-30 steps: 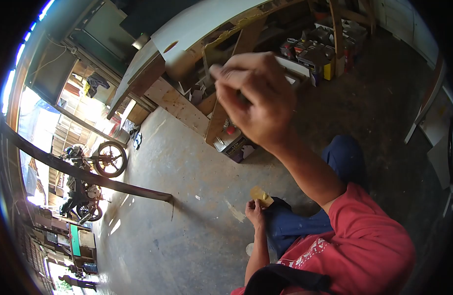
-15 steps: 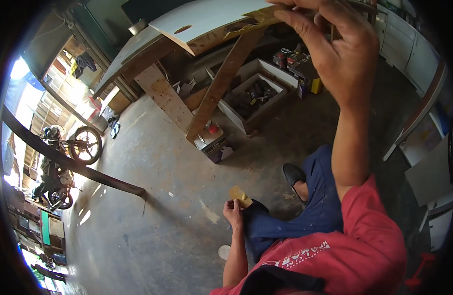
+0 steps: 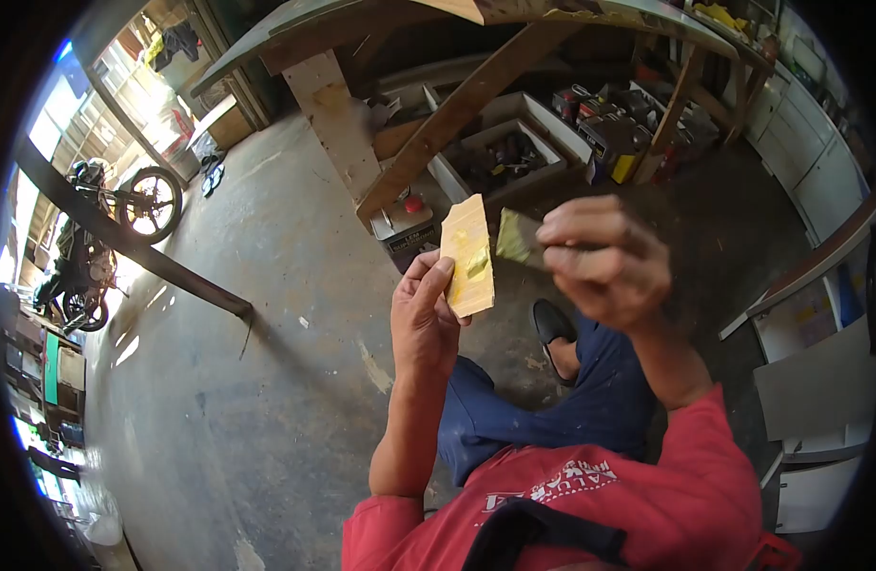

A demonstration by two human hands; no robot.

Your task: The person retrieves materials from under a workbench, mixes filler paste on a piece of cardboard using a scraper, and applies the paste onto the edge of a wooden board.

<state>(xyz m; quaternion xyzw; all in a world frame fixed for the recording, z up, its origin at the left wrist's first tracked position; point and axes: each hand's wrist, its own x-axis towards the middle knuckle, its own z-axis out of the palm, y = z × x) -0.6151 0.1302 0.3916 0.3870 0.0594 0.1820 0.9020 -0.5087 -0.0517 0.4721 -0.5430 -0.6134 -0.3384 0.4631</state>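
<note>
My left hand (image 3: 425, 309) grips a small flat piece of light wood or cardboard (image 3: 467, 255) by its lower edge, thumb on top. Yellow-green paste (image 3: 477, 264) is smeared on its face. Just to the right, my right hand (image 3: 604, 259) pinches a thin flat scraper (image 3: 521, 238) whose edge is coated with the same paste. A narrow gap separates the scraper from the piece. Motion blurs the right fingers slightly.
Above stands a table (image 3: 352, 21) with a slanted wooden brace (image 3: 467, 119). Beneath it are a drawer-like box (image 3: 505, 157), a metal can (image 3: 403, 228) and more cans. A dark curved bar (image 3: 138, 243) crosses the left, before a motorcycle (image 3: 151, 205). Cabinets line the right.
My right hand has come down from the table's edge towards my left hand. The left hand has risen with the paste-smeared piece, and the view has shifted.
</note>
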